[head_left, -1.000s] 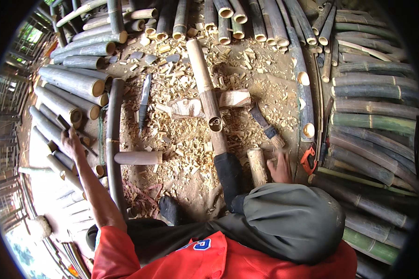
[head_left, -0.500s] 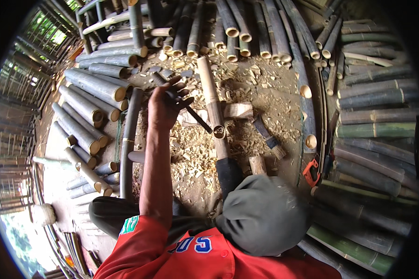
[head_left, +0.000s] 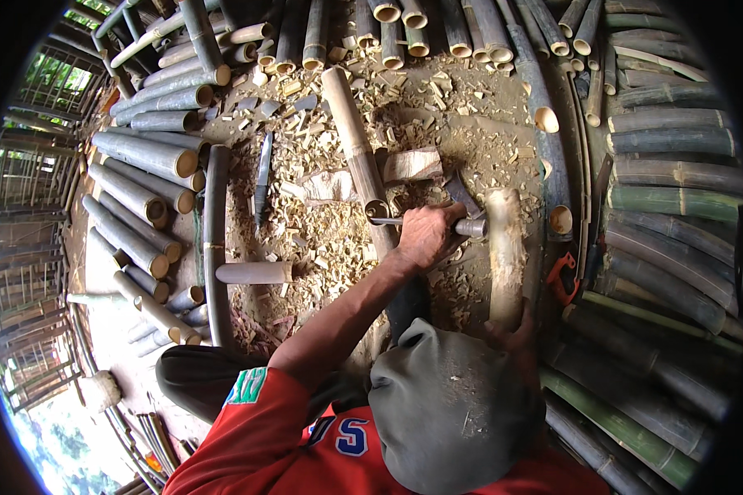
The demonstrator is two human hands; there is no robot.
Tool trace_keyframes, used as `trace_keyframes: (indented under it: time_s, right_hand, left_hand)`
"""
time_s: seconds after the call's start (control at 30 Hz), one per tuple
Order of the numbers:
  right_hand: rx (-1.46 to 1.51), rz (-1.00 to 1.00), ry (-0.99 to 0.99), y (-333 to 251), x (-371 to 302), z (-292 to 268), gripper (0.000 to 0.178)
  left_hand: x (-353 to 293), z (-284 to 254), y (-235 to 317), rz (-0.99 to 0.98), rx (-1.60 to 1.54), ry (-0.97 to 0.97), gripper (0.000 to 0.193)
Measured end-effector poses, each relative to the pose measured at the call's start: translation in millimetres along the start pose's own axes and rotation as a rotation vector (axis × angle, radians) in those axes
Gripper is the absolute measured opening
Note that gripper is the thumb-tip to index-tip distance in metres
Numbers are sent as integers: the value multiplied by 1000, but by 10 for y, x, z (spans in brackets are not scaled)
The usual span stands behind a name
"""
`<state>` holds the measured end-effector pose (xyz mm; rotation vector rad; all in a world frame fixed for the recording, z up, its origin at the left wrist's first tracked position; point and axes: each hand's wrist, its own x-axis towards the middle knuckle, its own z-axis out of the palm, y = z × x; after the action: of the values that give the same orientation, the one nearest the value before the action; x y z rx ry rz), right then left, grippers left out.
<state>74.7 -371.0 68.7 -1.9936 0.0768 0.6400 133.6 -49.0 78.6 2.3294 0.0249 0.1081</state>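
Note:
My left hand (head_left: 431, 238) is closed round a chisel (head_left: 473, 228), with its thick end toward the right. The blade points left and reaches the hole in a bamboo tube (head_left: 357, 148). That tube slants away from me, pale at its far end, across two split wood blocks (head_left: 413, 166). A thick, pale wooden club (head_left: 506, 247) stands just right of the chisel's end. My right hand (head_left: 513, 332), shaded and half hidden behind the grey cap, is wrapped round the club's lower end.
Wood chips (head_left: 326, 247) cover the ground. A knife (head_left: 262, 181) and a short brown bamboo piece (head_left: 256, 273) lie left, beside a long dark pole (head_left: 216, 247). An orange-handled saw (head_left: 563, 279) lies right. Bamboo stacks (head_left: 673, 169) surround the work area.
My left hand has swung right and down, from loosely spread fingers to a closed grip on the chisel, now sideways at the hole. The club has come up beside the chisel's end.

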Motion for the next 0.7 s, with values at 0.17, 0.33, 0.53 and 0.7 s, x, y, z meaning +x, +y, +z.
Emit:
trace_keyframes:
  time_s: [0.17, 0.33, 0.53, 0.7]
  right_hand:
    - [79, -89, 37, -439, 19, -10, 86]
    - [146, -44, 35, -799, 32, 23, 92]
    - [110, -325, 241, -1216, 67, 2, 101]
    - [50, -244, 143, -1968, -73, 506, 99]
  left_hand:
    - [15, 104, 142, -51, 31, 123, 32]
    - [96, 97, -15, -123, 121, -24, 27]
    - [245, -65, -276, -57, 63, -78, 30]
    - [220, -115, -444, -51, -103, 38, 39]
